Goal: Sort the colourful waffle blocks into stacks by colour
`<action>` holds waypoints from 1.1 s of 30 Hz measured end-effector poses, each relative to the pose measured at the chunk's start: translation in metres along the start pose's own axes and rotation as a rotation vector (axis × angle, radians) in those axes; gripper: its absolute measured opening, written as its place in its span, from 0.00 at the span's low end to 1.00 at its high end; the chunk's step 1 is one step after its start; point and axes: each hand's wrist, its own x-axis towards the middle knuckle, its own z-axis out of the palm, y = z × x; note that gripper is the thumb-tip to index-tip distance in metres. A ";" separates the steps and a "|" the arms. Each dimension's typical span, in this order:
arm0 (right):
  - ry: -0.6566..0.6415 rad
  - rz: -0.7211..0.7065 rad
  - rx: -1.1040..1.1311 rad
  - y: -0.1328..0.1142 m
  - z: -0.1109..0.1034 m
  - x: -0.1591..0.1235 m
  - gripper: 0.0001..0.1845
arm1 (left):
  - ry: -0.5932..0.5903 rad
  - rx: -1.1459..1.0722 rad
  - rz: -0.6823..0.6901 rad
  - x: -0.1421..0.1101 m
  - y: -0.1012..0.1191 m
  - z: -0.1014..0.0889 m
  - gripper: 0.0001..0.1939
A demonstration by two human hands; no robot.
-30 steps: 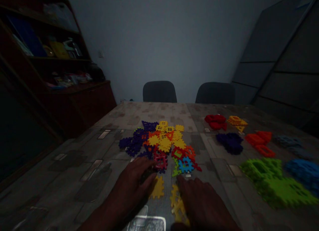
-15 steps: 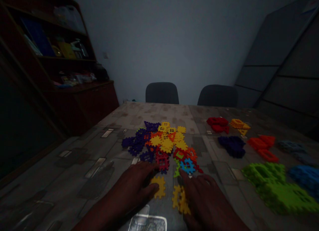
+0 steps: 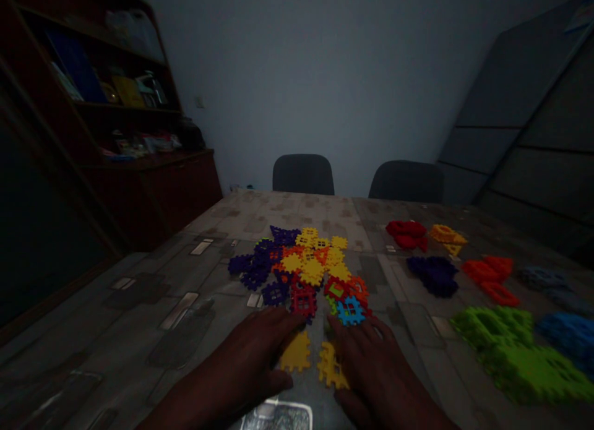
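A mixed pile of plastic interlocking tiles (image 3: 306, 266), purple, yellow, orange, red and blue, lies on the middle of the patterned table (image 3: 185, 263). Just in front of it my left hand (image 3: 260, 356) lies flat with its fingers stretched onto a yellow tile (image 3: 296, 354). My right hand (image 3: 371, 362) rests beside it, fingers spread and laid over another yellow tile (image 3: 330, 368). Neither hand grips anything.
Sorted heaps stand at the right: red (image 3: 407, 233), yellow (image 3: 445, 236), purple (image 3: 434, 274), orange (image 3: 492, 274), green (image 3: 510, 349), blue (image 3: 568, 334). Two dark chairs (image 3: 304, 173) stand at the far edge. A wooden shelf unit (image 3: 116, 120) fills the left. A shiny sheet (image 3: 273, 416) lies near me.
Both hands have slid slightly forward towards the pile, and the two yellow tiles have shifted under the fingers. The view has tilted a little.
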 end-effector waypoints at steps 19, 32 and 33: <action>0.066 -0.042 -0.010 0.015 0.016 0.000 0.53 | 0.254 0.018 -0.017 0.036 -0.007 -0.024 0.23; 0.259 -0.123 -0.192 0.027 0.041 0.003 0.41 | 0.259 0.333 -0.208 0.136 0.022 -0.009 0.29; 0.236 -0.149 -0.177 0.028 0.038 0.003 0.44 | 0.258 0.328 -0.206 0.138 0.020 -0.009 0.27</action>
